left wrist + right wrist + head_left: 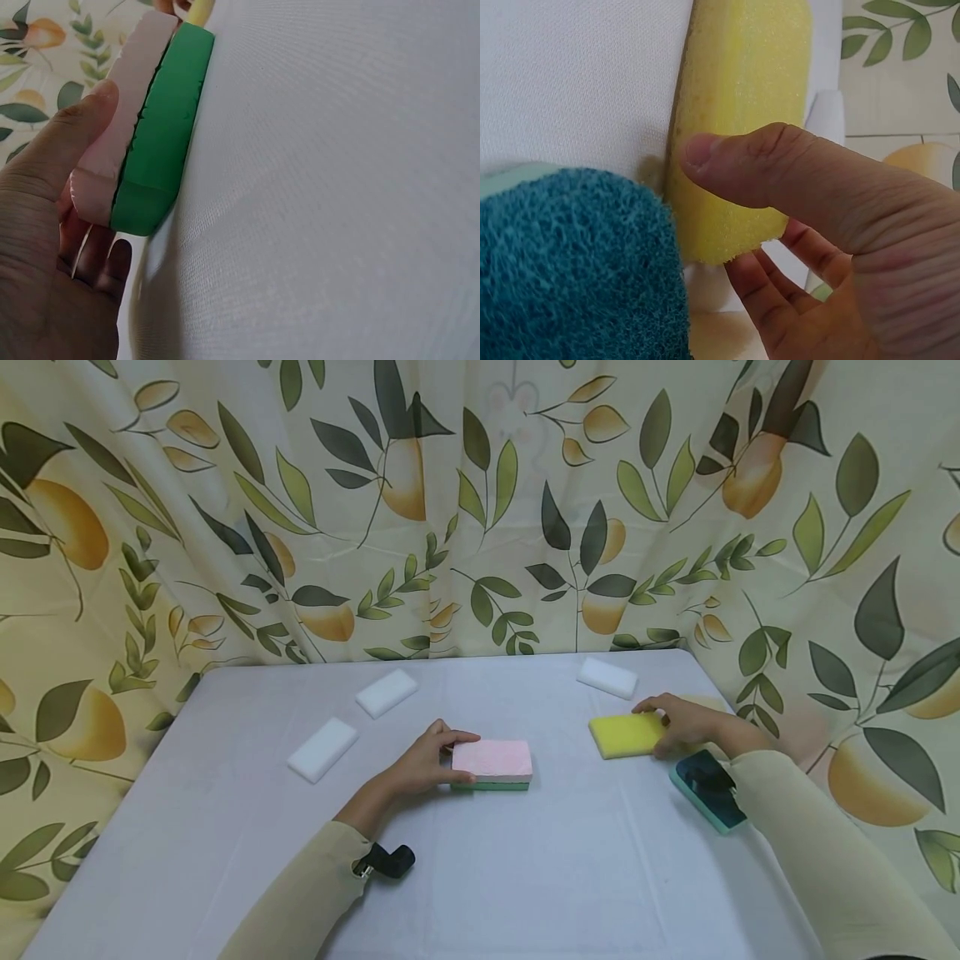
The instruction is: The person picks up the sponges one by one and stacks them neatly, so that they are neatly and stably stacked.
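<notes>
My left hand holds the left end of a pink sponge, thumb on the near side and fingers at the far side. Directly beneath the pink lies a green sponge block, a thin dark seam between the two; whether they are joined I cannot tell. Over on the right, my right hand grips a yellow sponge by its right end. The right wrist view has the thumb pressed on one side of the yellow sponge. Close by, under the right forearm, sits a dark teal scouring sponge, partly covered by the sleeve.
Two white sponge blocks lie on the left of the white-covered table. A third white block is at the back right. Behind the right hand a pale yellow piece shows partly. A leaf-patterned curtain borders the table.
</notes>
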Demonstrator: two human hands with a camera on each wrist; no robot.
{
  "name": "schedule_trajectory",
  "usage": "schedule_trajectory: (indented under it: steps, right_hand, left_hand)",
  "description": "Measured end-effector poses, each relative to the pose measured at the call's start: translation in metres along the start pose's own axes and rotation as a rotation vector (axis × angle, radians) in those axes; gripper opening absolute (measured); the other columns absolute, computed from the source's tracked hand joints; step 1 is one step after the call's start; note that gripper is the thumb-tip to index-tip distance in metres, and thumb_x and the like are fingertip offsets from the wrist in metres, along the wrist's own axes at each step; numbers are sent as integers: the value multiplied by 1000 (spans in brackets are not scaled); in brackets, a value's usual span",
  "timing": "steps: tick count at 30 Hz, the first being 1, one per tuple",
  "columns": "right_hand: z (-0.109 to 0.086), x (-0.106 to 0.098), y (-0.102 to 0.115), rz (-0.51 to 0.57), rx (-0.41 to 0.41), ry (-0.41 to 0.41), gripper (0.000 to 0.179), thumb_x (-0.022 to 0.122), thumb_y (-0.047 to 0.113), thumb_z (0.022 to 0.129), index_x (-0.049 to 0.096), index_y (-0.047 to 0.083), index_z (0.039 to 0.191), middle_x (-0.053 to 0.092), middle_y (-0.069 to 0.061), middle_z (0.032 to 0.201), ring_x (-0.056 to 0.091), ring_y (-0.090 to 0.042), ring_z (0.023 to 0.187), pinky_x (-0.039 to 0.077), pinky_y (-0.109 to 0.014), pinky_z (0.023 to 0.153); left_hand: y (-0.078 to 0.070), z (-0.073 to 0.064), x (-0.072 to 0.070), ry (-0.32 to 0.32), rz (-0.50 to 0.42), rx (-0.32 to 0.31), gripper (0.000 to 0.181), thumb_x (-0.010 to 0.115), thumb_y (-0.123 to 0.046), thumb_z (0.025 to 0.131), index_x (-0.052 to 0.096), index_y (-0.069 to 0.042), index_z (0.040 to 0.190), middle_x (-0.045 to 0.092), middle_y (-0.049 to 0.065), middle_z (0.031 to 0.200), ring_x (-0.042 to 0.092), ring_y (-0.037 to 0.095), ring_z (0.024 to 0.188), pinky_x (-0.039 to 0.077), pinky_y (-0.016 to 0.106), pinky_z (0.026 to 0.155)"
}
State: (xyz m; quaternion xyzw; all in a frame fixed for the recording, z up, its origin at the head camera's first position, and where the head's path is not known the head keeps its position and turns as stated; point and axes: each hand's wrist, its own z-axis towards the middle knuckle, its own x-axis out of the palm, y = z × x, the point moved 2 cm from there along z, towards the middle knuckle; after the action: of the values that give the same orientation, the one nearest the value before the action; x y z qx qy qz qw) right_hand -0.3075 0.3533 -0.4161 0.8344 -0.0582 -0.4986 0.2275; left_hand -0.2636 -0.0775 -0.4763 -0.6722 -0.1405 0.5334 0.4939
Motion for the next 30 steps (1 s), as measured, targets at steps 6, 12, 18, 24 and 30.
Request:
schedule_trajectory:
  steps: [6, 12, 18, 24, 30]
  right_hand:
    - [-2, 0, -1, 27, -9, 10, 77, 85, 13, 74, 46, 0, 139, 39, -30, 137, 47, -47, 115, 42, -60, 95]
    - [-1, 1, -3, 37, -18, 3, 76, 85, 16, 74, 47, 2, 138, 44, -29, 131, 48, -41, 110, 44, -55, 93]
    - [-1, 2, -2, 18, -24, -18, 73, 85, 20, 75, 50, 3, 136, 49, -25, 124, 46, -37, 106, 44, -52, 91]
    - [-3, 3, 0, 12, -48, -25, 71, 86, 24, 75, 52, 1, 133, 53, -22, 118, 46, -35, 104, 42, -47, 88]
    - [-3, 3, 1, 4, -67, -28, 72, 86, 28, 74, 53, 0, 133, 54, -20, 116, 47, -33, 102, 42, -43, 86]
  left_hand:
    - [0, 0, 0, 2, 5, -1, 67, 88, -27, 74, 62, -14, 134, 39, 5, 95, 47, 15, 95, 42, 30, 87]
    - [0, 0, 1, 2, 19, -2, 68, 88, -28, 74, 61, -14, 135, 39, 5, 95, 46, 15, 94, 41, 29, 86]
    - [0, 0, 1, 0, 18, -13, 68, 88, -29, 73, 62, -15, 134, 39, 4, 95, 47, 16, 96, 41, 31, 88]
    - [0, 0, 1, -1, 17, -17, 68, 88, -30, 73, 62, -15, 134, 39, 4, 95, 46, 16, 95, 41, 31, 88]
    - [-1, -1, 0, 1, 11, -20, 69, 88, -29, 73, 62, -15, 134, 39, 4, 95, 46, 16, 96, 41, 31, 89]
